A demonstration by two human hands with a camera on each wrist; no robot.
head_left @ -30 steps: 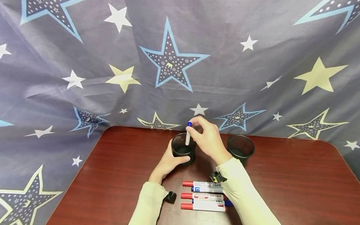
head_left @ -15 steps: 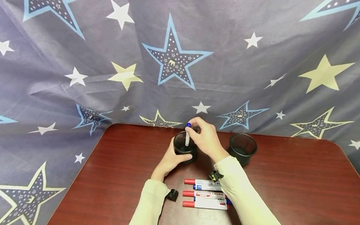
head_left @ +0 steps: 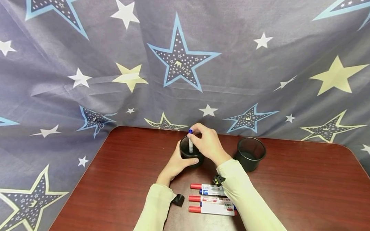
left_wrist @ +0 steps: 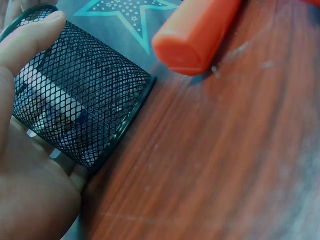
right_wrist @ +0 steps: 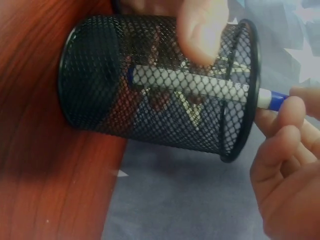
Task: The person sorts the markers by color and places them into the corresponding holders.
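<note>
My left hand (head_left: 175, 163) curls round a black mesh pen cup (right_wrist: 165, 127) standing on the table, its thumb across the near side. In my right hand (head_left: 207, 143) the blue end of a white marker (right_wrist: 200, 86) is pinched between thumb and fingers. Most of the marker's length is inside the cup, seen through the mesh in both wrist views, and its lower end is above the cup's base. Several markers (head_left: 215, 209) with red or blue caps lie side by side in front of the cup, partly hidden by the right forearm.
A second black mesh cup (head_left: 250, 154) stands to the right of the right wrist. A red marker cap (left_wrist: 185, 45) shows close up in the left wrist view. Behind the brown table (head_left: 309, 186) hangs a grey curtain (head_left: 233, 75) with stars.
My right hand has lowered the marker deeper into the cup and shifted slightly left. The left hand keeps its grip on the cup. The head view has shifted a little.
</note>
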